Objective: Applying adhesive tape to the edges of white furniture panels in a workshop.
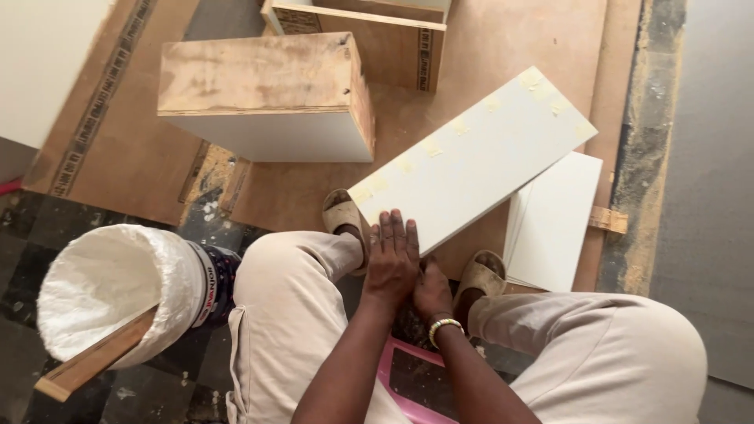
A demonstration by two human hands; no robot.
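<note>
Between the knees, left hand [390, 255] flat, fingers spread on the white panel [471, 161]; right hand [432, 290] tucked beneath, grip unclear.

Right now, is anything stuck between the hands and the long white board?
Nothing visible is. The left hand lies flat on the near end of the white board, touching it. The right hand sits just beside and below it at the board's near edge; whether it touches is hidden.
</note>
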